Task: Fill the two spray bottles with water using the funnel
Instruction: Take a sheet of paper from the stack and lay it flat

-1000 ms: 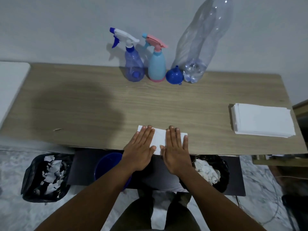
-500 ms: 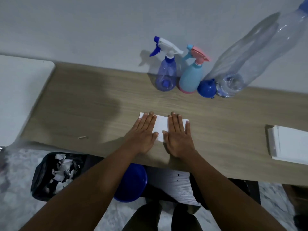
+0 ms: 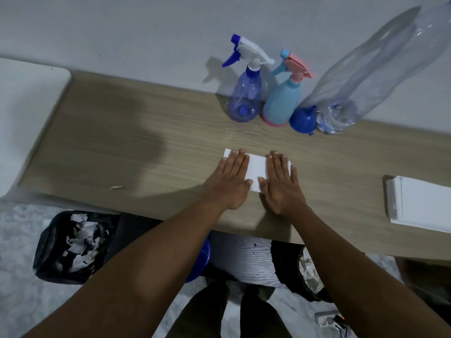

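Note:
Against the wall at the back of the wooden table [image 3: 122, 142] stand a clear blue spray bottle [image 3: 245, 98] with a white and blue trigger and a light blue spray bottle [image 3: 283, 101] with a pink trigger. A blue funnel [image 3: 303, 119] lies beside them, wide end toward me. To its right stands a tall clear plastic bottle [image 3: 361, 81] with a little water at the bottom. My left hand [image 3: 229, 181] and my right hand [image 3: 280, 184] lie flat, fingers together, on a white sheet of paper [image 3: 257, 169] near the table's front edge.
A stack of white paper [image 3: 422, 203] lies at the table's right end. Under the table are a black bin bag with paper scraps [image 3: 73, 245], a blue bucket [image 3: 202, 259] and another black bag [image 3: 297, 272]. A white surface [image 3: 24, 113] adjoins the table at left.
The view has shifted left and closer, so the bottles now sit further right. My two hands have moved slightly apart on the paper and stay flat.

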Motion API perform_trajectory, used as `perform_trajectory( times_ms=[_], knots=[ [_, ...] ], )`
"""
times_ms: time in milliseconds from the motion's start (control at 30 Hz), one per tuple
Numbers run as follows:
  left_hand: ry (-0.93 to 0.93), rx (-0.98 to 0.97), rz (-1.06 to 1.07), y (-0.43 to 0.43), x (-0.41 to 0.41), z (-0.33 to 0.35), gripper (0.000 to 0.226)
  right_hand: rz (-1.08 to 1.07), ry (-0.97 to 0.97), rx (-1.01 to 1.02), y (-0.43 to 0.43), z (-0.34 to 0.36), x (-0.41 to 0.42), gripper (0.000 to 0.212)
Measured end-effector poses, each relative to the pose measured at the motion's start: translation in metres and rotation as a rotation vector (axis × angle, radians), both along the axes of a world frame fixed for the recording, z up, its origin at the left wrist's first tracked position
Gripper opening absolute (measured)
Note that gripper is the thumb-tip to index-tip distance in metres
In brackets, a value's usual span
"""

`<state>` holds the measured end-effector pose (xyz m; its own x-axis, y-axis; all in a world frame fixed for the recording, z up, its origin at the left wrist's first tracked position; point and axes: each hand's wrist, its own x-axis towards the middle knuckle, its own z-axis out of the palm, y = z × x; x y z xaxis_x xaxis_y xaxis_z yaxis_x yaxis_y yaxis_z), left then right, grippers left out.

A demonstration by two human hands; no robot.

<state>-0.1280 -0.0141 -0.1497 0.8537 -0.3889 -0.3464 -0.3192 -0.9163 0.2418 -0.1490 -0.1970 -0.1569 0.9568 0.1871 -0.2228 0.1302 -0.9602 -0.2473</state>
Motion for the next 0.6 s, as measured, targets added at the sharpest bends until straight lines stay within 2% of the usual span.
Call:
perform_trajectory(
  times_ms=[200, 300, 367, 467, 600],
  knots=[
    [0.011, -0.015, -0.038, -0.017, -0.03, 0.007, 0.067, -0.025, 0.043, 0.011, -0.017, 0.003, -0.033, 0.068],
    [-0.031, -0.197, -0.02, -0.007, -0.03, 0.021, 0.064, -0.031, 0.065, 0.166, -0.025, 0.011, -0.033, 0.061],
    [-0.177, -0.309, 0.007, 0.008, -0.024, 0.024, 0.054, -0.035, -0.026, 0.215, -0.041, 0.017, -0.035, 0.059],
    [-0.279, -0.297, -0.013, 0.024, -0.022, 0.018, 0.033, 0.066, -0.103, 0.155, -0.06, 0.018, -0.043, 0.056],
    [-0.261, -0.275, 0.01, 0.022, -0.032, 0.019, 0.032, 0.018, -0.149, 0.192, -0.06, 0.014, -0.06, 0.048]
  ],
)
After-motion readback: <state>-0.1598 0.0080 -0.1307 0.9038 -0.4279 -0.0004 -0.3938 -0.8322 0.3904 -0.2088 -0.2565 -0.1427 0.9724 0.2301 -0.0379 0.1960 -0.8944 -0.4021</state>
